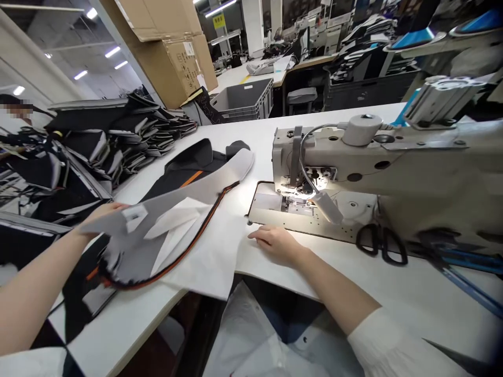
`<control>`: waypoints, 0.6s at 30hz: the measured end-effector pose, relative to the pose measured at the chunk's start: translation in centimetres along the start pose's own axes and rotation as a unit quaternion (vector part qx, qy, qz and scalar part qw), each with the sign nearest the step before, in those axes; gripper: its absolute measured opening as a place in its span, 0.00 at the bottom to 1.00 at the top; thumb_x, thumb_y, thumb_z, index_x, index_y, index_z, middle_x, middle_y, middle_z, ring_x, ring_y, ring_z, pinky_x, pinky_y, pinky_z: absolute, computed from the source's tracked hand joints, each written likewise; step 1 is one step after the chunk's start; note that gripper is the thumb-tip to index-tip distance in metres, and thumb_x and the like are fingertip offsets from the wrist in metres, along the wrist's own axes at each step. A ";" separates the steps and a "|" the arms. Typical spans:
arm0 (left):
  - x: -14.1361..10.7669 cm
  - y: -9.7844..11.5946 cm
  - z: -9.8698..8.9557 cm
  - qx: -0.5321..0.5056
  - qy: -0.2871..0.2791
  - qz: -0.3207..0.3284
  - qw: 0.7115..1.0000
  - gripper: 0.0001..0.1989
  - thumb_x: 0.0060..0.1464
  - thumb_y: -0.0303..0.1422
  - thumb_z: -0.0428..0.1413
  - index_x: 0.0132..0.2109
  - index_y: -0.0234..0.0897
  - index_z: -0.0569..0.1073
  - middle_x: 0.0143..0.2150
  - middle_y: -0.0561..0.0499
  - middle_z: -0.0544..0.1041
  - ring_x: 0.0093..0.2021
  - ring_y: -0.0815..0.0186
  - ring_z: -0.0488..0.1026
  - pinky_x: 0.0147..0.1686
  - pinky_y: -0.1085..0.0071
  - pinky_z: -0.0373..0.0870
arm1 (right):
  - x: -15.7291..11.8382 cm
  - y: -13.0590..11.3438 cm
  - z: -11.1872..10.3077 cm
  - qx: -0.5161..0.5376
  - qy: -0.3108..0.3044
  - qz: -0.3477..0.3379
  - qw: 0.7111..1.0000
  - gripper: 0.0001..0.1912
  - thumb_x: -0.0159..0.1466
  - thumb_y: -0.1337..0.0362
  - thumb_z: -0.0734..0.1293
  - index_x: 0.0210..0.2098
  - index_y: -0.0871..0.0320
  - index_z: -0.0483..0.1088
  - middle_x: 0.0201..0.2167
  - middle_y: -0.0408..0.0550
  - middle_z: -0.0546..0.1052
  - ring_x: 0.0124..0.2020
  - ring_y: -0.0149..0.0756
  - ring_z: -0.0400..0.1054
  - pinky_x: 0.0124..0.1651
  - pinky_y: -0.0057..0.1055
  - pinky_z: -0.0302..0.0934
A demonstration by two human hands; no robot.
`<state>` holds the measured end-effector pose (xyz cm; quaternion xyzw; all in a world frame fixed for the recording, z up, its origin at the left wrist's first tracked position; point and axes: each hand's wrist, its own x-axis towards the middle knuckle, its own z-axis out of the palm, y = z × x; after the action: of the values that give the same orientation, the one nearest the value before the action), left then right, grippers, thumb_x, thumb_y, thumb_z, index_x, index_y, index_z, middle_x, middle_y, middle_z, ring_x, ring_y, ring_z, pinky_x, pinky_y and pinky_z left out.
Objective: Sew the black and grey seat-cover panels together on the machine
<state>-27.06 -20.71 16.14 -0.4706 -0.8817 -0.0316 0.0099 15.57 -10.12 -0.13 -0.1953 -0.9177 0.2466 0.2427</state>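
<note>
My left hand (104,214) grips the end of a grey fabric panel (157,235), which has a black-and-orange piped edge along one curve. Under the panel lies a black panel with an orange stripe (188,173). A white fabric sheet (208,262) hangs over the table edge beside it. My right hand (275,243) rests relaxed on the white table, holding nothing, with its fingertips by the front of the sewing machine's bed (283,212). The lit needle area of the industrial sewing machine (314,173) is just beyond it.
Black-handled scissors (381,244) lie right of the machine bed. Stacks of black panels (118,136) rise at the left, near a person (15,110) at the edge. Behind are a grey crate (243,99) and cardboard boxes (168,57).
</note>
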 end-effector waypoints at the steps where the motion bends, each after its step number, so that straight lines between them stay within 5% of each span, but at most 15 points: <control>1: 0.1 1.2 0.1 -0.006 -0.004 0.013 1.000 0.19 0.54 0.38 0.43 0.44 0.33 0.73 0.41 0.49 0.79 0.43 0.61 0.74 0.44 0.69 0.68 | 0.0 0.0 0.0 -0.001 -0.003 -0.002 1.000 0.16 0.61 0.73 0.59 0.44 0.54 0.73 0.36 0.46 0.77 0.38 0.35 0.71 0.39 0.29 0.63; 5: 0.1 9.6 4.0 -0.011 -0.072 0.205 0.976 0.33 0.53 0.47 0.47 0.62 0.36 0.57 0.63 0.46 0.60 0.62 0.57 0.58 0.57 0.67 0.57 | 0.0 -0.2 -0.1 0.000 0.002 0.016 1.000 0.15 0.62 0.72 0.60 0.44 0.54 0.73 0.36 0.45 0.77 0.37 0.35 0.71 0.40 0.30 0.63; 7: 0.3 13.5 6.2 0.008 -0.103 0.193 0.976 0.41 0.48 0.48 0.53 0.65 0.34 0.51 0.65 0.38 0.56 0.61 0.49 0.58 0.55 0.61 0.60 | -0.1 -0.3 -0.2 -0.006 0.015 0.030 0.999 0.14 0.62 0.71 0.60 0.44 0.54 0.73 0.35 0.46 0.76 0.37 0.34 0.70 0.40 0.30 0.63; 9: 0.8 15.8 7.6 -0.007 -0.090 0.141 0.986 0.38 0.48 0.43 0.53 0.63 0.29 0.54 0.61 0.32 0.60 0.58 0.44 0.63 0.51 0.57 0.63 | -0.1 -0.4 -0.2 -0.019 0.035 0.025 0.999 0.13 0.63 0.71 0.60 0.44 0.54 0.72 0.36 0.47 0.76 0.39 0.35 0.70 0.42 0.31 0.63; 12: 0.9 16.2 8.3 -0.060 -0.079 0.124 0.987 0.24 0.54 0.38 0.46 0.54 0.28 0.65 0.53 0.35 0.70 0.53 0.48 0.68 0.50 0.59 0.64 | 0.0 -0.6 0.0 -0.070 0.071 0.008 0.995 0.17 0.63 0.73 0.59 0.49 0.55 0.69 0.46 0.51 0.73 0.48 0.38 0.66 0.49 0.37 0.62; 14: -0.3 15.5 8.5 -0.128 -0.127 0.140 0.973 0.22 0.55 0.41 0.45 0.51 0.31 0.68 0.50 0.41 0.73 0.52 0.53 0.69 0.49 0.64 0.66 | 0.4 -0.7 0.1 -0.123 0.092 0.021 0.988 0.23 0.62 0.75 0.58 0.55 0.56 0.63 0.55 0.54 0.67 0.55 0.42 0.60 0.54 0.42 0.58; 16: -2.6 14.8 8.8 -0.268 -0.256 0.127 0.920 0.24 0.51 0.46 0.49 0.49 0.33 0.70 0.47 0.44 0.76 0.49 0.55 0.71 0.47 0.65 0.68 | 0.8 -0.9 0.2 -0.169 0.110 0.047 0.978 0.27 0.61 0.74 0.59 0.60 0.57 0.58 0.61 0.58 0.59 0.62 0.47 0.51 0.59 0.47 0.53; 18: -5.2 14.5 8.9 -0.352 -0.425 0.079 0.830 0.27 0.47 0.52 0.51 0.45 0.34 0.72 0.39 0.45 0.78 0.41 0.55 0.74 0.40 0.64 0.71 | 1.3 -0.9 0.4 -0.195 0.115 0.059 0.972 0.31 0.60 0.71 0.62 0.62 0.58 0.54 0.64 0.60 0.53 0.65 0.52 0.43 0.62 0.53 0.47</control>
<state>-12.04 -16.40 7.63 -0.4773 -0.6880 -0.1363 -0.5294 14.15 -10.35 0.53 -0.3199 -0.9008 0.0526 0.2889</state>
